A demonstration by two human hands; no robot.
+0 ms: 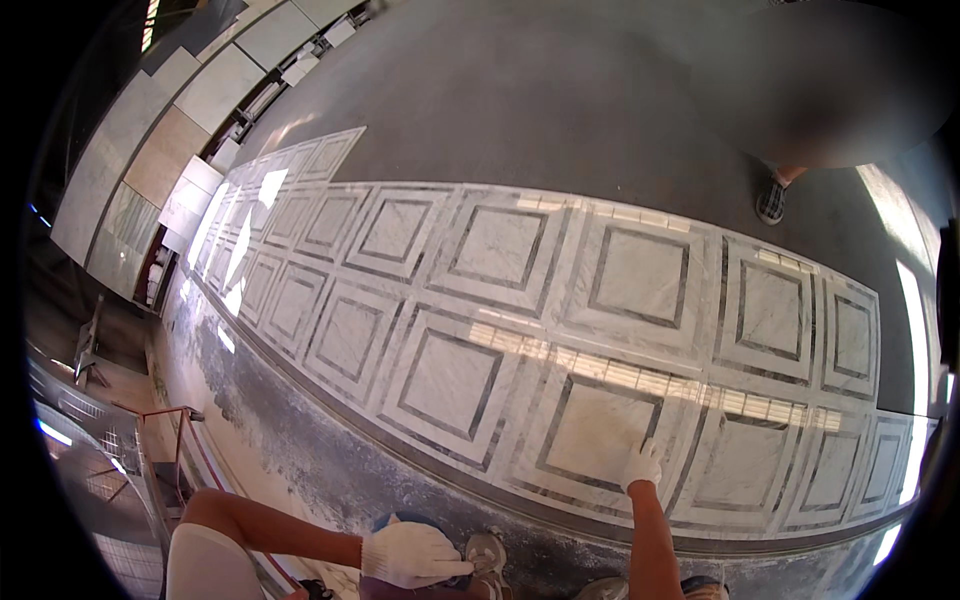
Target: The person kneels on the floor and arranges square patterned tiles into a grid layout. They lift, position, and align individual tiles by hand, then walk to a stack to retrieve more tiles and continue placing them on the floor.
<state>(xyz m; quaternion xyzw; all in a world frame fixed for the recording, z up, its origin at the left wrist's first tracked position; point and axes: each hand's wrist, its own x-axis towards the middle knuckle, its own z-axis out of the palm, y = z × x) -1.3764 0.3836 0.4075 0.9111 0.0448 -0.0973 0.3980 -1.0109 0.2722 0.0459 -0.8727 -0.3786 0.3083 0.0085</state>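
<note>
My right hand [645, 465], in a white glove, reaches down to a marble tile [598, 425] with dark square inlay bands. Its fingers are extended at the tile's right inner band and seem to touch the surface. My left hand [412, 553], also in a white glove, is at my knee near the lower edge. Its fingers are together, pointing right, and a small dark thing [459, 581] shows under the fingertips; its kind is hidden. A greyish shoe [487, 558] of mine is beside it. More framed marble tiles [445, 385] lie around in two long rows.
Grey floor [520, 95] stretches beyond the tile rows. At the far right a person's foot in a checked shoe [771, 203] stands near the tiles. Stone slabs [165, 150] lean along the left. A reddish metal rail [180, 445] stands at lower left, beside a stained ledge [330, 460].
</note>
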